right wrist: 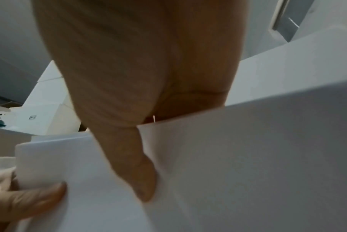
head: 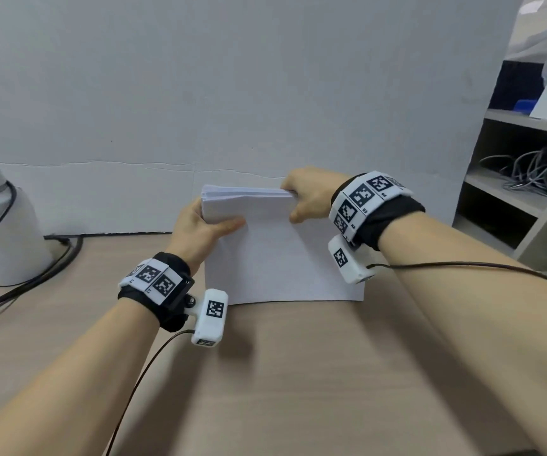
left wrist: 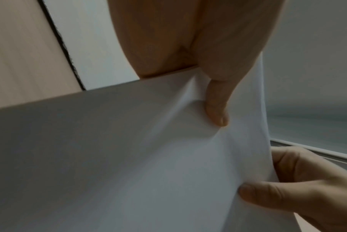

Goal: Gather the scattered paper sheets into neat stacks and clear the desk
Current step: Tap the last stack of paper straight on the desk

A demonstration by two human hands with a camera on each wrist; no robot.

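The grip of each hand is pinched on a thick stack of plain white paper sheets (head: 275, 245): the left hand (head: 199, 230) holds the upper left edge with its thumb across the front sheet, and the right hand (head: 308, 195) holds the upper right corner, fingers behind. The stack is stood on its lower edge on the pale wood-grain surface (head: 298, 373), tilted, presumably so that the edges can be squared. Grey coiled cables (head: 529, 169) are kept in the open shelf (head: 509, 195) at the right.
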